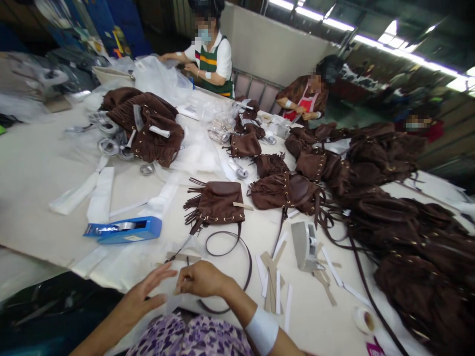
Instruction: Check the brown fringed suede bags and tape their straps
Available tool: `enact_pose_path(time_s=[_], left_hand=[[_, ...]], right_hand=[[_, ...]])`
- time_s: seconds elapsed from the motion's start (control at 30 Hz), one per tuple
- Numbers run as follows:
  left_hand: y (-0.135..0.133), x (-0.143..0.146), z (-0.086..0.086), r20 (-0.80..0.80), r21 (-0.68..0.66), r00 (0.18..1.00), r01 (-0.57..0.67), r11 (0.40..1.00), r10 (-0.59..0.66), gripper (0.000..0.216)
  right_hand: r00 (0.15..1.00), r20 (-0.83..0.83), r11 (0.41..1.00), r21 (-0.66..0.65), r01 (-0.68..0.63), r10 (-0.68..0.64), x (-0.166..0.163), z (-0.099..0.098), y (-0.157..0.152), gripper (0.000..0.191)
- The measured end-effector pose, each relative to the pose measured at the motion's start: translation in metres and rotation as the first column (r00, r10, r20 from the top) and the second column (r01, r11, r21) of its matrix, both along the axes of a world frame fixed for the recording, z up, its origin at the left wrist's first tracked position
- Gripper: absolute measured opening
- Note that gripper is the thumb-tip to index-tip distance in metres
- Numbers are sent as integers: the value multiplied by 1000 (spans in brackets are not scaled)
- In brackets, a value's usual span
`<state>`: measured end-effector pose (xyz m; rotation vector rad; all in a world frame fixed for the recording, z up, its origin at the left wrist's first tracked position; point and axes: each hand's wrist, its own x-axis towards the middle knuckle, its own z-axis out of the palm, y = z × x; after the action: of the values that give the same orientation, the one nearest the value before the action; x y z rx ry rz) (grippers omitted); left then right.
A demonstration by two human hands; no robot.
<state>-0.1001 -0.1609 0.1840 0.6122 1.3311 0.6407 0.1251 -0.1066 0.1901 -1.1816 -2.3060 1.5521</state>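
Where the thin brown strap [237, 247] loops back from the fringed brown bag [217, 202], its long run lies from 12 o'clock down toward the hands. The right hand [200, 279] is nearer and curled shut, on what I cannot tell. The left hand [143, 296], at its 8 o'clock, is spread and empty; a blue tape dispenser [124, 230] sits at 10 o'clock.

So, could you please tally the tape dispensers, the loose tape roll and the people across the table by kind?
Blue tape dispenser: 1
Grey tape dispenser: 1
Loose tape roll: 1
People across the table: 3, one in a striped apron, one in a red apron, one partly hidden at far right
Total: 6
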Motion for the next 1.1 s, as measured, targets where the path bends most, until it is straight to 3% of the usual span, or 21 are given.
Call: enact_pose_path(time_s=[0.07, 0.13, 0.2, 0.33, 0.43, 0.5, 0.57, 0.67, 0.8, 0.87, 0.93, 1.03, 1.1], left_hand=[[7, 13, -13, 14, 106, 967, 253, 962, -256, 32], [21, 25, -26, -6, 188, 903, 424, 886, -430, 22], [33, 30, -34, -26, 217, 867, 491, 844, -498, 24], [43, 15, -39, -51, 188, 813, 579, 794, -580, 23], [42, -5, -47, -114, 192, 755, 655, 731, -646, 21], [40, -14, -54, -93, 192, 735, 676, 712, -672, 22], [39, -16, -60, 28, 184, 749, 647, 740, -662, 23], [40, -9, -62, 168, 195, 792, 557, 807, -587, 32], [39, -1, -61, 125, 155, 846, 500, 852, -519, 34], [36, -3, -60, 123, 125, 854, 493, 861, -506, 38], [32, -9, -58, 139, 95, 854, 493, 865, -502, 41], [29, -20, -57, 123, 63, 859, 494, 867, -497, 40], [29, -26, -58, 97, 54, 873, 475, 878, -478, 42]], right_hand=[[987, -96, 991, -61, 123, -128, 7, 10, 2, 11], [957, -83, 953, -149, 263, -277, 26, 14, 1, 21], [916, -14, 889, -251, 384, -400, 48, 11, -6, 27], [786, 38, 714, -392, 580, -618, 70, -7, -27, 19], [682, 6, 621, -405, 671, -732, 60, -20, -37, 16], [643, 10, 591, -383, 710, -766, 43, -26, -39, 13], [647, 30, 595, -362, 717, -762, 21, -29, -39, 11], [715, 48, 679, -275, 681, -697, -12, -28, -38, 14], [762, 132, 759, -86, 646, -634, -43, -29, -35, 19], [785, 144, 785, -70, 616, -603, -49, -33, -36, 22], [822, 103, 810, -138, 570, -561, -50, -40, -37, 23], [817, 88, 772, -284, 569, -570, -45, -54, -39, 13], [745, 168, 708, -234, 666, -645, -42, -64, -37, 12]])
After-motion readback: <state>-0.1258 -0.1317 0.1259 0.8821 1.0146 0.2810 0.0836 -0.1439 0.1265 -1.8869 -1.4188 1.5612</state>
